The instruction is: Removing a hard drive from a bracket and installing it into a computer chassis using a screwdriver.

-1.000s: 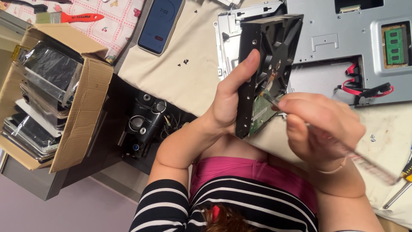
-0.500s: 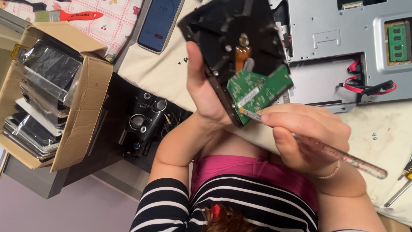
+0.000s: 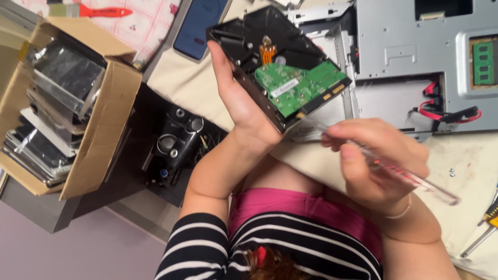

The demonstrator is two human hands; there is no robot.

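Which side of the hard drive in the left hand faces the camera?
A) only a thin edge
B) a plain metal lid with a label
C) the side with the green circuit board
C: the left hand holds the hard drive with its green circuit board turned up toward the camera.

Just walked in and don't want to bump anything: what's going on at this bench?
A person is working on a hard drive. The left hand holds it up, tilted, with the green circuit board facing the camera. The right hand grips a clear-handled screwdriver, its tip near the drive's lower corner. Behind lies an opened metal computer chassis; a cardboard box of bagged drives stands to the side.
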